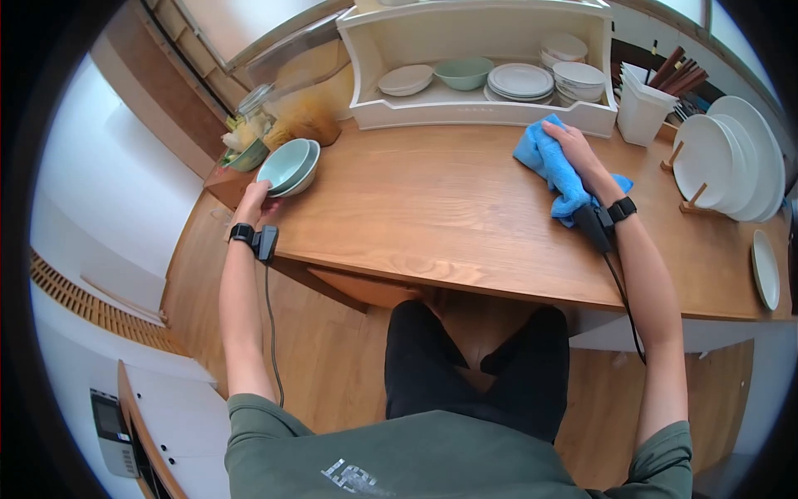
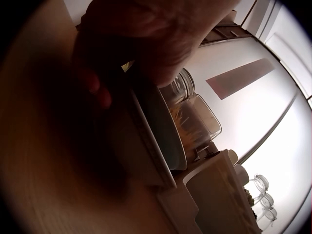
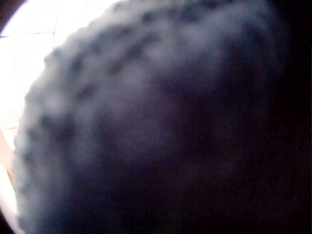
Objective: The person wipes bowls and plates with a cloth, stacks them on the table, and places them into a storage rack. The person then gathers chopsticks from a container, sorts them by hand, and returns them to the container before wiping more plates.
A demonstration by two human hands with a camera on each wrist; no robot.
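At the table's left end, my left hand point(image 1: 252, 202) grips the near rim of two nested bowls. The upper one is a pale teal bowl point(image 1: 287, 165), sitting inside a whitish bowl point(image 1: 302, 183). In the left wrist view, the teal bowl point(image 2: 168, 131) and the outer bowl point(image 2: 134, 146) tilt below the dark hand point(image 2: 151, 39). My right hand point(image 1: 578, 158) holds a crumpled blue cloth point(image 1: 552, 166) over the back right of the table, just before the white shelf. Blurred cloth point(image 3: 131, 92) fills most of the right wrist view and hides the fingers there.
Across the back of the wooden table point(image 1: 416, 208) stands a white shelf point(image 1: 482, 115) with stacked plates and bowls. A white utensil holder point(image 1: 644, 108), a rack of upright plates point(image 1: 706, 158) and a small dish point(image 1: 765, 270) are at right. Food containers point(image 1: 307, 116) crowd the back left.
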